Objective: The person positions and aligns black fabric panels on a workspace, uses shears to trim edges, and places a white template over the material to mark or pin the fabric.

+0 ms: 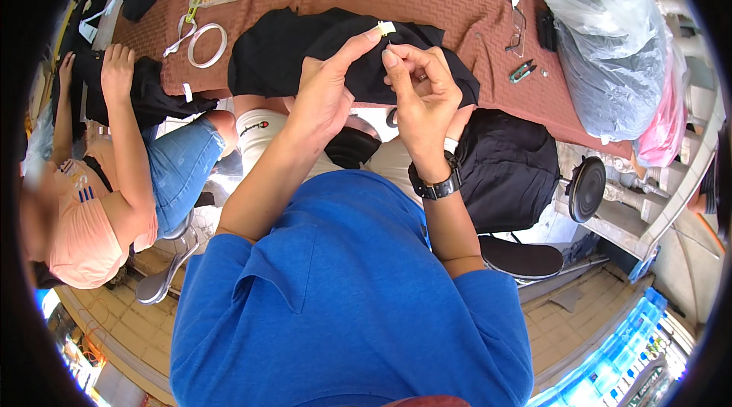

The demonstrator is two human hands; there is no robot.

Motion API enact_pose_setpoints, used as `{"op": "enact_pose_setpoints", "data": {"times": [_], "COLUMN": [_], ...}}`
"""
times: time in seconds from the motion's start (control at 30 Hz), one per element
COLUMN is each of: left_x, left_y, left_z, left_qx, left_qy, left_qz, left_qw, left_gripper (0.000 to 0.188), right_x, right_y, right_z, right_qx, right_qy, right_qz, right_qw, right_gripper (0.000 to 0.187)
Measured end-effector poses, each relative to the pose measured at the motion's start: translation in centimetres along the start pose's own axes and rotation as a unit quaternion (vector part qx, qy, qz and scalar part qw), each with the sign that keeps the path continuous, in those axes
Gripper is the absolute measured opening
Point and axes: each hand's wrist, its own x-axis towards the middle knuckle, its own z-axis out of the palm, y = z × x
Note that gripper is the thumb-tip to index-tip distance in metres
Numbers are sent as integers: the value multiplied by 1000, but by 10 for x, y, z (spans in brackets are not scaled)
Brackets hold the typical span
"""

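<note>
1. nearest us, the black watch circles the right wrist; loose cloth brushing it could snag.
2. in our right hand the fingers pinch a thin sliver, perhaps a needle, too fine for us to be sure; a slack pinch could lose it, a hasty push could prick us.
3. our left hand stretches its thumb to a small pale tag; we cannot tell whether its other fingers grip anything. a slipping thumb could let the tag skew.
4. under both hands, the black cloth lies along the near edge of the worktop; its weight could drag it off.
5. farther right, the bulging bag could sag onto the eyeglasses.
</note>
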Motion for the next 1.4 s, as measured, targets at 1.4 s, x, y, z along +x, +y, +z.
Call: {"op": "enact_pose_setpoints", "data": {"times": [1.4], "left_x": [-1], "left_y": [-8], "left_z": [8], "left_qx": [56], "left_qy": [-34], "left_qz": [94], "left_qw": [993], "left_gripper": [30], "right_x": [2], "right_y": [-3], "right_z": [-6], "right_qx": [60], "right_qy": [5], "right_qz": [29], "right_qw": [998], "right_gripper": [13]}}
